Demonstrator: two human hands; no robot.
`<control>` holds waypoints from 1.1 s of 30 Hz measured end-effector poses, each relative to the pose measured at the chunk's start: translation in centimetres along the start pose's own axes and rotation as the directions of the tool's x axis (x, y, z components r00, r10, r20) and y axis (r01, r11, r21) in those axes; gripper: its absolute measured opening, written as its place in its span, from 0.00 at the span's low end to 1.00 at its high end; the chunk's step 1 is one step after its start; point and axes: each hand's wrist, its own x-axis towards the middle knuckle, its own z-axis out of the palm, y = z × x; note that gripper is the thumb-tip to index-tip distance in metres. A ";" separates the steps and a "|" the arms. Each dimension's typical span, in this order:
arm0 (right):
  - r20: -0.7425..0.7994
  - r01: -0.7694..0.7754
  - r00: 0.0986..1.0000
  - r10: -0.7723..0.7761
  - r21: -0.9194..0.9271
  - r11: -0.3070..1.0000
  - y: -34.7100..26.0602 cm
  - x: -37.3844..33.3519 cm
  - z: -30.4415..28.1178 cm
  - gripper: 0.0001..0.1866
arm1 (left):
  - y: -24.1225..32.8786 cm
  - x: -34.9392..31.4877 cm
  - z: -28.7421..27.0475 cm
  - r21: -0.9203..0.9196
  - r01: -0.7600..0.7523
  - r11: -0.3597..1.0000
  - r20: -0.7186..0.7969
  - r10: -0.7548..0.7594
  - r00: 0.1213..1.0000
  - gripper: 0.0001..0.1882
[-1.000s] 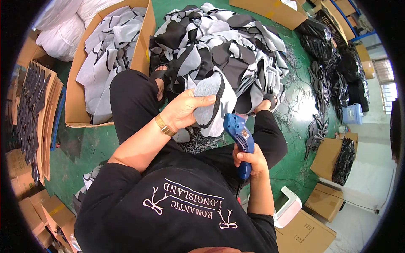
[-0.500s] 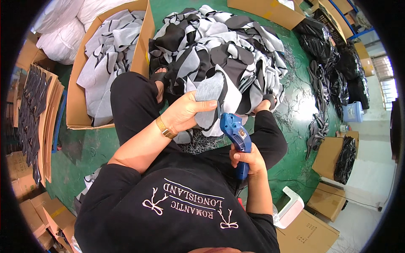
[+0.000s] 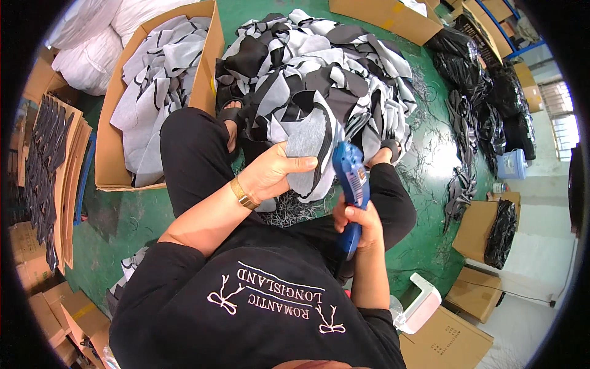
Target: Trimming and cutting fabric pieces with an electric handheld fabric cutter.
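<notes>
Left hand [image 3: 267, 173] closed in a pinch, thumb above and fingers beneath, on a soft grey fabric piece with a black band along its curved edge [image 3: 304, 138], raised between the knees. Right hand [image 3: 361, 222] wrapped round the grip of a long blue plastic handheld tool [image 3: 354, 178]. The tool's head lies just beside the piece's right-hand edge; whether they touch cannot be told. Beyond spreads a loose heap of grey, white and black fabric pieces [image 3: 375, 58]; at left, a brown cardboard box [image 3: 206, 80] holds similar pieces. For the step in hand, apparently working the tool at the cloth's edge, the limp piece is best drawn taut, since slack would probably bunch. The left thumb should stay clear of the head, the right wrist loose enough to follow the curve, and neighbouring layers well apart.
</notes>
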 end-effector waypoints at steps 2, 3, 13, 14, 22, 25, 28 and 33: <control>-0.072 0.083 0.993 -0.094 -0.144 0.986 -1.7 0.5 0.3 0.23 | -0.3 0.1 -0.1 0.017 0.005 1.000 -0.013 -0.005 1.000 0.22; -0.107 0.112 0.985 -0.137 -0.214 0.970 -2.6 0.8 0.5 0.24 | -0.4 0.1 -0.1 0.035 0.008 0.999 -0.027 -0.007 1.000 0.21; -0.137 0.201 0.927 -0.349 -0.605 0.771 -3.9 4.5 4.5 0.25 | -1.7 -0.3 0.3 0.124 0.074 0.989 -0.077 -0.064 0.995 0.15; -0.113 0.217 0.927 -0.357 -0.614 0.759 -3.3 4.6 4.2 0.25 | -1.6 0.0 0.2 0.123 0.072 0.990 -0.083 -0.062 0.995 0.15; -0.180 0.190 0.948 -0.263 -0.344 0.920 -3.3 3.4 1.9 0.19 | 0.0 0.8 -1.3 0.117 -0.047 0.992 -0.181 0.068 0.981 0.09; -0.216 0.181 0.943 -0.251 -0.298 0.937 -3.3 2.6 0.9 0.19 | 0.3 0.8 -1.8 0.096 -0.084 0.992 -0.178 0.100 0.979 0.10; -0.239 0.174 0.941 -0.242 -0.271 0.947 -3.0 1.9 0.4 0.19 | 0.7 0.9 -1.5 0.097 -0.091 0.991 -0.201 0.109 0.974 0.10; -0.254 0.172 0.937 -0.240 -0.263 0.949 -2.7 1.5 0.1 0.19 | 0.8 0.9 -1.7 0.109 -0.105 0.989 -0.261 0.130 0.957 0.10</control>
